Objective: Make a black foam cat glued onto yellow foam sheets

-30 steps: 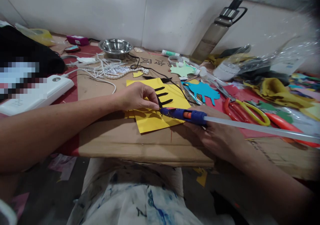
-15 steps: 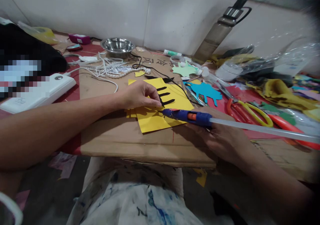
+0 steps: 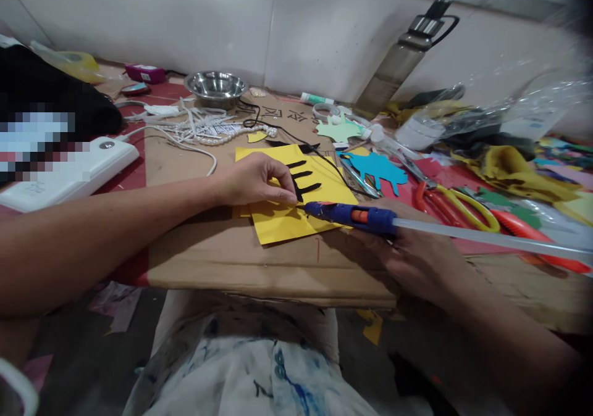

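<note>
My left hand (image 3: 257, 180) rests over a yellow paper sheet (image 3: 278, 232), thumb and fingers pinched on a black paper cutout (image 3: 309, 188). Several pointed black strips of that cutout stick out to the right of my fingers; the rest is hidden beneath them. My right hand (image 3: 412, 252) is wrapped round a blue hot glue gun (image 3: 340, 214), its handle covered by my fingers. The gun's nozzle points left, right beside my left thumb tip at the cutout's lower edge. A long translucent glue stick (image 3: 472, 234) runs out of its back end.
Cardboard (image 3: 204, 255) covers the work surface. At the right lie a blue animal-shaped cutout (image 3: 377, 168), scissors (image 3: 463, 206) with red and yellow handles, and plastic wrap. A steel bowl (image 3: 215, 86), tilted bottle (image 3: 398, 61), pearl string and white power bank (image 3: 78, 172) lie around.
The view has shifted very slightly. Both hands hold nearly the same position, with the glue gun's nozzle still close to my left fingertips.
</note>
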Motion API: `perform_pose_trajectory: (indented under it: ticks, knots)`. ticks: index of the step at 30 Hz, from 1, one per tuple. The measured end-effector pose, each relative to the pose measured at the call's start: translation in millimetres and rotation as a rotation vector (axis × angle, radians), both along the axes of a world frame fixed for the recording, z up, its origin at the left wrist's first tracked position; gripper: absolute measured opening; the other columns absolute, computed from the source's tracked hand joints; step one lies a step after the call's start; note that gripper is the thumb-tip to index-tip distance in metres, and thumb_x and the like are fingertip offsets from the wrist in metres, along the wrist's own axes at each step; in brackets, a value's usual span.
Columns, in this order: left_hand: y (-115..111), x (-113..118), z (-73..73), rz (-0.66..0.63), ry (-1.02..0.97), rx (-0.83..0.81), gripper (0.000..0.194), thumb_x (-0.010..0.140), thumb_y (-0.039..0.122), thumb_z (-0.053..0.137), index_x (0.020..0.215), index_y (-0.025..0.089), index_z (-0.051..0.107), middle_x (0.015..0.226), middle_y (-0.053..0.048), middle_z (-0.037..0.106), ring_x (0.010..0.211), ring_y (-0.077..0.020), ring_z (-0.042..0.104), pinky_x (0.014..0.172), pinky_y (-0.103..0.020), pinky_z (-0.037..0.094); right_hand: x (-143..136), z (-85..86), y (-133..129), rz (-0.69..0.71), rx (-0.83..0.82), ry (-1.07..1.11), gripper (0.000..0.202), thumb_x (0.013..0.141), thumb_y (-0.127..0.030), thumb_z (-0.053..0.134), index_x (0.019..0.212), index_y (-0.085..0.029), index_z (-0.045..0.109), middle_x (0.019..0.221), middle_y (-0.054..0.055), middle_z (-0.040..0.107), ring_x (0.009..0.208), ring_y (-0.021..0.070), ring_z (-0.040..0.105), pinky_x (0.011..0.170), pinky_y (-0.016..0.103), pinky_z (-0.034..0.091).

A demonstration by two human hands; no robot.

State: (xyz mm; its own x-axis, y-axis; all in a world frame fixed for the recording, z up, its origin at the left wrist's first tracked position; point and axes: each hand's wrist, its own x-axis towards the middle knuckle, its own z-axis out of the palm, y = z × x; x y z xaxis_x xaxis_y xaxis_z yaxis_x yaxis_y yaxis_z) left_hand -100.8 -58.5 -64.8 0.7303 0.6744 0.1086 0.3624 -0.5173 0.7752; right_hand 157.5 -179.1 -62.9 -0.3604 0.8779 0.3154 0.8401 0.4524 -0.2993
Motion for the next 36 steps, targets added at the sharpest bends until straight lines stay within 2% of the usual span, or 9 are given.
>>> perform_pose_trajectory:
  ticks: [5,11,15,19,24,29,33,36]
  knots:
    - [0.8,-1.3,-3.5,-0.056,-0.015,0.089,0.016,0.075,0.032,0.076,0.081,0.017,0.077,0.085,-0.003,0.076,0.080,-0.0144,0.069,0.076,-0.024,0.050,2.3,-4.2,-0.6,0.016,0.020,-0.016,0.017,0.095,-0.031,0.049,0.095,-0.022,0.063,0.094,0.005,0.071,0.083,0.0219,0.067,0.070,0.032,0.054]
    - [-1.2,-1.1,-1.9,-0.126,-0.001,0.253,0.008,0.076,0.027,0.076,0.077,0.019,0.077,0.086,-0.004,0.076,0.083,-0.0150,0.068,0.077,-0.024,0.049,2.8,-5.6,-1.2,0.027,0.090,-0.055,0.016,0.094,-0.030,0.052,0.099,-0.021,0.064,0.097,0.007,0.072,0.086,0.0233,0.069,0.073,0.033,0.056]
    - [-3.5,-0.3,-0.1,-0.131,0.002,0.316,0.006,0.077,0.025,0.075,0.077,0.020,0.077,0.084,-0.004,0.075,0.082,-0.0146,0.067,0.076,-0.024,0.049,4.2,-6.5,-2.1,0.041,0.062,-0.043,0.018,0.095,-0.029,0.049,0.101,-0.022,0.064,0.100,0.007,0.072,0.089,0.0234,0.069,0.074,0.034,0.056]
    - [-4.8,1.3,0.4,-0.071,0.011,0.302,0.008,0.075,0.024,0.076,0.082,0.019,0.076,0.084,-0.001,0.074,0.076,-0.0121,0.067,0.071,-0.022,0.048,3.6,-7.0,-1.9,0.032,0.041,-0.033,0.018,0.096,-0.032,0.048,0.100,-0.024,0.064,0.097,0.005,0.072,0.086,0.0222,0.069,0.070,0.032,0.056]
    - [-6.3,5.1,1.6,-0.085,0.002,0.246,0.013,0.076,0.019,0.072,0.089,0.018,0.075,0.084,0.000,0.074,0.075,-0.0105,0.068,0.071,-0.020,0.049,0.7,-4.1,-1.3,0.009,0.060,-0.039,0.017,0.095,-0.034,0.049,0.094,-0.025,0.063,0.087,0.002,0.070,0.075,0.0210,0.066,0.061,0.031,0.053]
    - [-8.6,7.4,6.2,-0.057,0.044,0.235,0.015,0.075,0.018,0.072,0.090,0.018,0.075,0.082,0.001,0.074,0.078,-0.0118,0.067,0.073,-0.021,0.048,-1.6,-0.5,-2.5,0.009,0.039,-0.056,0.024,0.096,-0.038,0.045,0.084,-0.025,0.060,0.083,0.003,0.070,0.072,0.0217,0.063,0.061,0.032,0.050]
    - [-6.7,8.2,8.9,-0.032,0.093,0.203,0.018,0.074,0.020,0.072,0.092,0.019,0.076,0.080,0.001,0.074,0.079,-0.0137,0.068,0.073,-0.022,0.048,-4.2,1.0,-3.3,-0.023,-0.006,-0.096,0.024,0.096,-0.034,0.044,0.082,-0.024,0.060,0.082,0.005,0.070,0.072,0.0225,0.063,0.062,0.033,0.050]
    - [-4.0,8.4,9.7,-0.028,0.111,0.183,0.018,0.075,0.021,0.071,0.093,0.020,0.076,0.083,0.001,0.075,0.079,-0.0137,0.068,0.072,-0.021,0.048,-5.7,0.7,-3.2,-0.029,0.004,-0.068,0.021,0.095,-0.032,0.046,0.086,-0.023,0.063,0.085,0.005,0.071,0.074,0.0226,0.065,0.062,0.033,0.051]
